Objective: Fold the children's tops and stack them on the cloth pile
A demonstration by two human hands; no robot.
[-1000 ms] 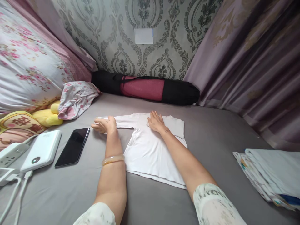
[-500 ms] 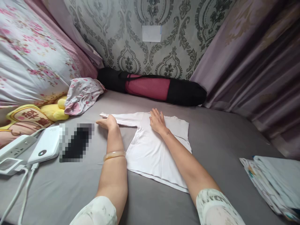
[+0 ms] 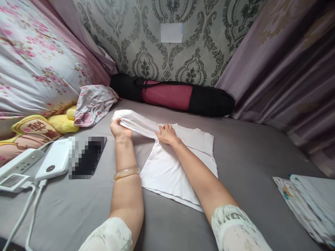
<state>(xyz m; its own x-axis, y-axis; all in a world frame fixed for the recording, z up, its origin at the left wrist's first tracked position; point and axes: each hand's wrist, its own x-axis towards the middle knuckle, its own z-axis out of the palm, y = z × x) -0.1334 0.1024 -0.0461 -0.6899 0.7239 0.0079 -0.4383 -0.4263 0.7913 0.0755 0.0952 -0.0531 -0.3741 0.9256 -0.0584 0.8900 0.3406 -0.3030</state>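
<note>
A white long-sleeved shirt (image 3: 170, 174) lies on the grey sheet, its left-hand sleeve stretched out and lifted off the bed at the cuff. My left hand (image 3: 120, 129) is closed round the cuff end of that sleeve. At the shoulder, where the sleeve meets the body, my right hand (image 3: 166, 134) presses on the cloth with bent fingers that seem to pinch it. The other sleeve is folded across the shirt's body, partly behind my right forearm.
A black and pink rolled bag (image 3: 167, 94) lies along the wall. On the left are a phone (image 3: 90, 157), a white power bank (image 3: 53, 158), a power strip (image 3: 22, 163) and a yellow plush (image 3: 61, 122). Folded cloths (image 3: 311, 202) lie at the right.
My left hand has closed on the cuff and raised the sleeve. My right hand has slid left to the shoulder and its fingers have bent.
</note>
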